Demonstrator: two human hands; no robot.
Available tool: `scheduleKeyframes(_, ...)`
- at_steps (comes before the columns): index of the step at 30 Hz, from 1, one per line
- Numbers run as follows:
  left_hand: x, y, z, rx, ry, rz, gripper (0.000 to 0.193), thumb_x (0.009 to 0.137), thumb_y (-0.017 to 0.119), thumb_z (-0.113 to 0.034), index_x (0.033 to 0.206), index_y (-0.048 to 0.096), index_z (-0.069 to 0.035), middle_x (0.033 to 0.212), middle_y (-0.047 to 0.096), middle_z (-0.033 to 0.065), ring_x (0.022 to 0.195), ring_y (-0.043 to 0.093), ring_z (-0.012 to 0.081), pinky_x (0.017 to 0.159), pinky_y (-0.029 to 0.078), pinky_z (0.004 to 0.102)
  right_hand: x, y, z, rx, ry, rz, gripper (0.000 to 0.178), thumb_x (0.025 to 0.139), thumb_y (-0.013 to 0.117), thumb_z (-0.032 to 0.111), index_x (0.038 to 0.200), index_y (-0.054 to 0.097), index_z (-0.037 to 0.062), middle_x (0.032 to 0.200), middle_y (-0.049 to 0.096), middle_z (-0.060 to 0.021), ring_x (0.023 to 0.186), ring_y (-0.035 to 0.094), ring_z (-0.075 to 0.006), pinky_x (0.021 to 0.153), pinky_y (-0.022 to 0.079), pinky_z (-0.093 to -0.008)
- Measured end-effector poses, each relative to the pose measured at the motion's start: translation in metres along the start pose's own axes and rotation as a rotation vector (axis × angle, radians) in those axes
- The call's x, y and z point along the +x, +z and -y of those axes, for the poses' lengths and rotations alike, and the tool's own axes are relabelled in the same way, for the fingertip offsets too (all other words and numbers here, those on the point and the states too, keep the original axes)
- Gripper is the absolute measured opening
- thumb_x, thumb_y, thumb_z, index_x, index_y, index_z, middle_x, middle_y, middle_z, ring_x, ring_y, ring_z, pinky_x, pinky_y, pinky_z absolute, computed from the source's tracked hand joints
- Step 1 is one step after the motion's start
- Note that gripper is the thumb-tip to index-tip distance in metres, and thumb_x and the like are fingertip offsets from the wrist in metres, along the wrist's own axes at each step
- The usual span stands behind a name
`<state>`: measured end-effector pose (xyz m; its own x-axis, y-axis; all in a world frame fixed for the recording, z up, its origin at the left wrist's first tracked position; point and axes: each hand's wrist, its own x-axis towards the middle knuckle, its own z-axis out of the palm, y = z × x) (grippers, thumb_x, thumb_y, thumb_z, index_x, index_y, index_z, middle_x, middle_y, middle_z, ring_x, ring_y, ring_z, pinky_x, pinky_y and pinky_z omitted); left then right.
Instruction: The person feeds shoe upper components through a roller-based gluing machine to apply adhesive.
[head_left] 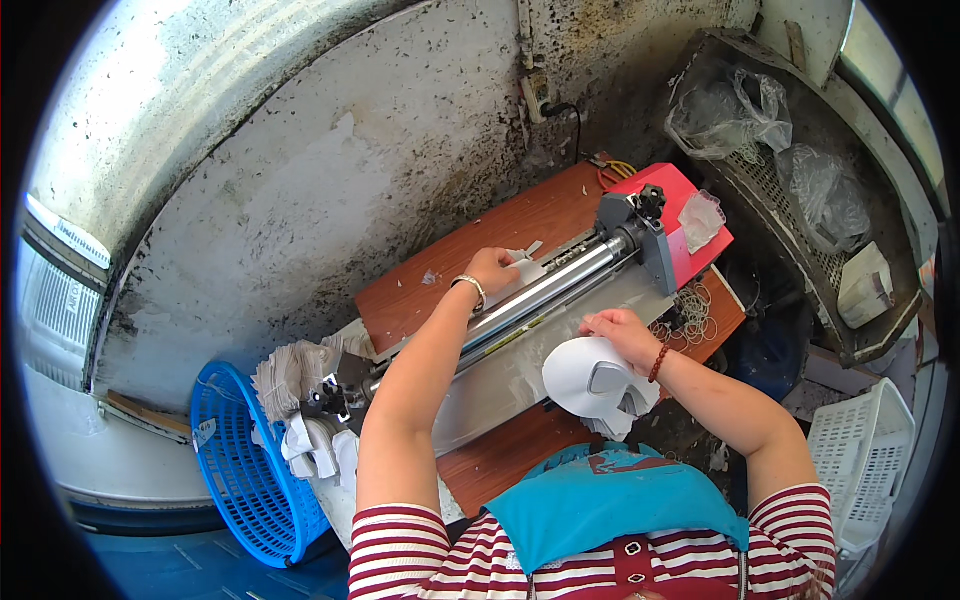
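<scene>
A roller machine (pixel 560 280) with long metal rollers and a red end housing (pixel 680 215) lies slantwise in front of me. My left hand (pixel 490 268) reaches over to its far side, the fingertips closed on a small white flat piece (pixel 526 272) beside the roller. On the near side, my right hand (pixel 622 335) pinches the upper edge of some curved white sheet pieces (pixel 575 378). These hang over the front edge of the metal plate (pixel 480 405). Whether the sheets are paper or thin leather I cannot tell.
Bundled pale pieces (pixel 295 375) and folded white pieces (pixel 310 448) sit at the machine's left end, beside a blue plastic basket (pixel 210 470). Tangled rubber bands (pixel 692 318) lie at right. A white basket (pixel 860 465) and a metal bin with plastic bags (pixel 825 190) stand farther right.
</scene>
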<state>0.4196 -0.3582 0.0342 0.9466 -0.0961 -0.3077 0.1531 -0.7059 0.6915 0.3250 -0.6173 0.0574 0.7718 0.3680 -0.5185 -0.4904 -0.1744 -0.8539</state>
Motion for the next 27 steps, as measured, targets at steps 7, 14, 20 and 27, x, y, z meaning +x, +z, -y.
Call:
scheduleKeyframes(7, -0.002, -0.011, 0.006, -0.106, 0.286, -0.581, 0.038, 0.072, 0.049, 0.001, 0.107, 0.059, -0.008, 0.097, 0.063, 0.0157, 0.085, 0.061, 0.0261, 0.078, 0.046, 0.0323, -0.009, -0.005, -0.005, -0.209, -0.111, 0.041, 0.023, 0.084, 0.061, 0.021, 0.09, 0.062, -0.0009, 0.079, 0.062, -0.0045, 0.069, 0.056, -0.009, 0.064, 0.047, -0.0237)
scheduleKeyframes(14, -0.024, -0.024, -0.005, -0.068, 0.23, -0.443, 0.051, 0.078, 0.042, 0.003, 0.119, 0.055, -0.022, 0.123, 0.052, 0.0149, 0.097, 0.058, 0.0306, 0.083, 0.046, 0.0373, 0.006, -0.008, -0.009, -0.066, -0.03, -0.101, 0.023, 0.088, 0.056, 0.023, 0.092, 0.059, -0.0002, 0.078, 0.061, -0.003, 0.069, 0.057, -0.0089, 0.061, 0.047, -0.0238)
scheduleKeyframes(20, -0.03, -0.027, -0.001, 0.175, 0.228, -0.418, 0.038, 0.079, 0.043, 0.0, 0.108, 0.062, -0.015, 0.111, 0.058, 0.0117, 0.092, 0.059, 0.0316, 0.08, 0.047, 0.0378, 0.0, -0.01, -0.012, -0.17, -0.018, -0.071, 0.027, 0.087, 0.056, 0.025, 0.084, 0.06, -0.0011, 0.072, 0.061, -0.0047, 0.061, 0.056, -0.0099, 0.056, 0.046, -0.0256)
scheduleKeyframes(27, -0.023, -0.005, -0.001, 0.33, 0.262, 0.0, 0.034, 0.082, 0.044, -0.025, 0.105, 0.062, -0.008, 0.113, 0.056, 0.0159, 0.097, 0.056, 0.0332, 0.086, 0.043, 0.0397, 0.004, 0.018, 0.008, 0.04, 0.128, 0.007, 0.025, 0.088, 0.055, 0.021, 0.082, 0.058, -0.0033, 0.071, 0.06, -0.0102, 0.053, 0.058, -0.0148, 0.038, 0.049, -0.0302)
